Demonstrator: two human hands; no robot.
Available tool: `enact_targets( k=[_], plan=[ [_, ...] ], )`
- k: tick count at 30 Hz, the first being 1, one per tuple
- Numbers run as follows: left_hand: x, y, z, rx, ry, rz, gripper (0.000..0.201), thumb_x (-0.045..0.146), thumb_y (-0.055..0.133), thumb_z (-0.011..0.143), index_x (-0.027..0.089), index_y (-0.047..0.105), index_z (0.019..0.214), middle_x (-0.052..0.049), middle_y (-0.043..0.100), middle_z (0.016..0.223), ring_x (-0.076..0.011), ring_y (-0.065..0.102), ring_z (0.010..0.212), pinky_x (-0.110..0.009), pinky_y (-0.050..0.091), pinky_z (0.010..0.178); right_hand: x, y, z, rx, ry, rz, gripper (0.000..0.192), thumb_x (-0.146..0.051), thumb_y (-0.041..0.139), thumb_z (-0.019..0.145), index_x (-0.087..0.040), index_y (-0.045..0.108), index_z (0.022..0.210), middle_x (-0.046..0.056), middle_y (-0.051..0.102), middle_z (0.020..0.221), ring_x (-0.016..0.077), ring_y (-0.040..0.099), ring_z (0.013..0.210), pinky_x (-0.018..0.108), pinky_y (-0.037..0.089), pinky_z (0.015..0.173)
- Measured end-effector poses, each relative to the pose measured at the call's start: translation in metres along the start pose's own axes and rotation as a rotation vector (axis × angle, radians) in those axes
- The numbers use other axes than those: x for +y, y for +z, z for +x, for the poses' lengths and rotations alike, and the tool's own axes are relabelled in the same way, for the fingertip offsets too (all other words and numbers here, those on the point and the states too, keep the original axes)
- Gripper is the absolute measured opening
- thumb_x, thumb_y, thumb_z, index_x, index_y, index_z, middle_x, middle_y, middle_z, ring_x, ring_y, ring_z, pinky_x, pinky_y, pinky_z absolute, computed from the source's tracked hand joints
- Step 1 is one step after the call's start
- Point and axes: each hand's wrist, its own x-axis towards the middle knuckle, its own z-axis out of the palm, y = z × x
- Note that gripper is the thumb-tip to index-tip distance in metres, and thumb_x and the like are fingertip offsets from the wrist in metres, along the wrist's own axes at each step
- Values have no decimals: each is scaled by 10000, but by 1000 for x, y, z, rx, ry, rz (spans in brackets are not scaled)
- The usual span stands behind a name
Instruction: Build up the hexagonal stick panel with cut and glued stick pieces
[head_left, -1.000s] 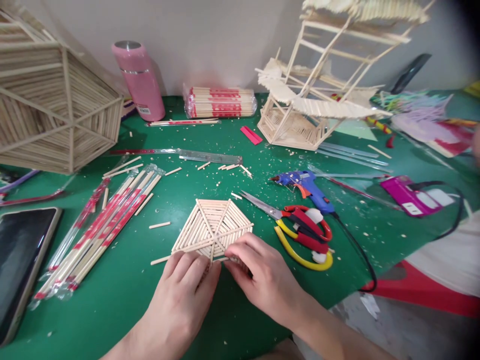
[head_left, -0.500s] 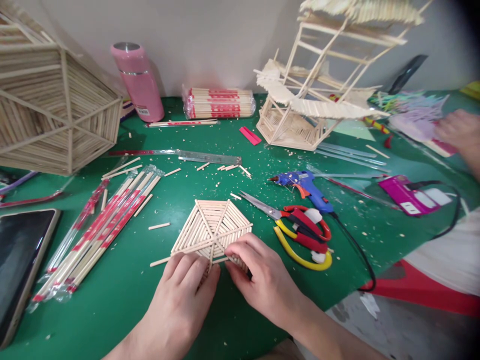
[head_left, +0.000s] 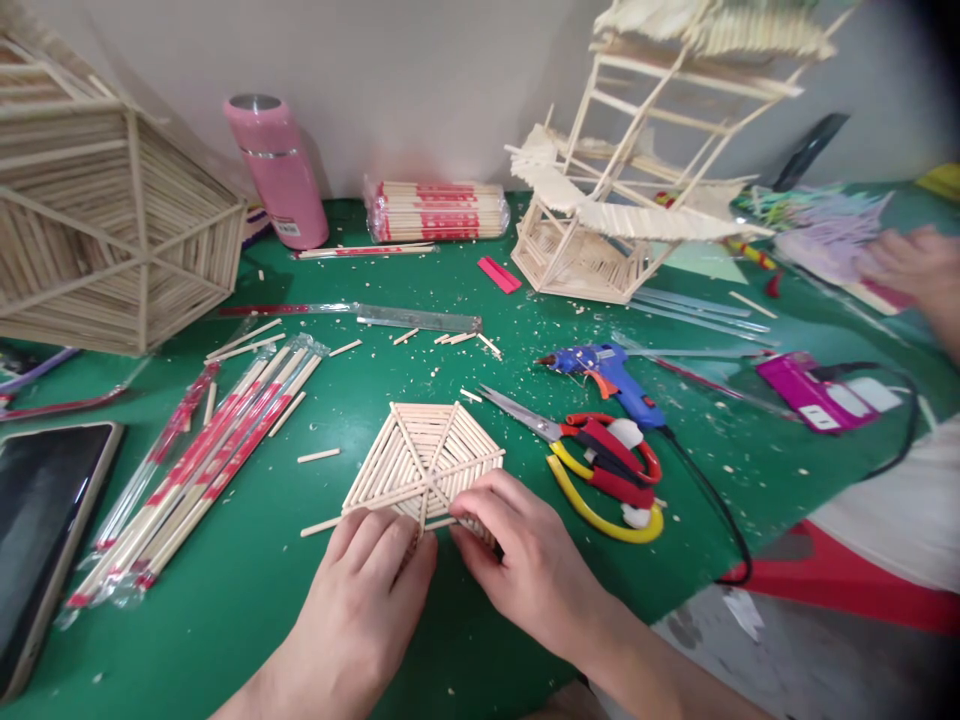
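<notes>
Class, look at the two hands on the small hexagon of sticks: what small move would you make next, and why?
Probably press the loose stick at the near left edge flush against the hexagon panel. Both the left hand and right hand rest on the panel's near edge, and that stick juts past its outline, while the glue gun and scissors lie untouched alongside.

Both forearms are bare to the lower picture edge — no sleeve, cuff or glove shows. The left hand (head_left: pixel 360 590) and the right hand (head_left: pixel 525 560) carry no ring, watch or bracelet. The fingernails that show are short and unpainted — the fingers slender, with plain knuckles and smooth backs.
</notes>
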Motion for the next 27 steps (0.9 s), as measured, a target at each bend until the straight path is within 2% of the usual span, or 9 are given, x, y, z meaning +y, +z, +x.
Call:
enact_targets(
  k=[20, 23, 27],
  plan=[
    [0, 1, 1, 20, 17, -6, 197, 100, 390, 879, 101, 587, 890, -81, 569, 809, -209, 463, 786, -357, 360, 715, 0, 0, 1, -2, 1, -9, 145, -61, 457, 813, -195, 507, 837, 33, 516, 820, 170, 509, 762, 289, 422, 651],
    [-1, -3, 2, 79, 41, -1, 178, 97, 413, 873, 98, 587, 904, -73, 580, 794, -198, 476, 782, -352, 368, 736, -1, 0, 1, -2, -4, -3, 147, -57, 462, 805, -190, 521, 830, 35, 517, 817, 169, 510, 763, 287, 423, 654],
    [-4, -13, 2, 189, -57, 69, 118, 98, 486, 848, 123, 590, 897, -71, 595, 818, -204, 495, 805, -368, 374, 750, -1, -1, 2, -9, -14, 12, 149, -78, 457, 824, -182, 564, 831, 40, 520, 821, 160, 516, 756, 277, 426, 650]
  ],
)
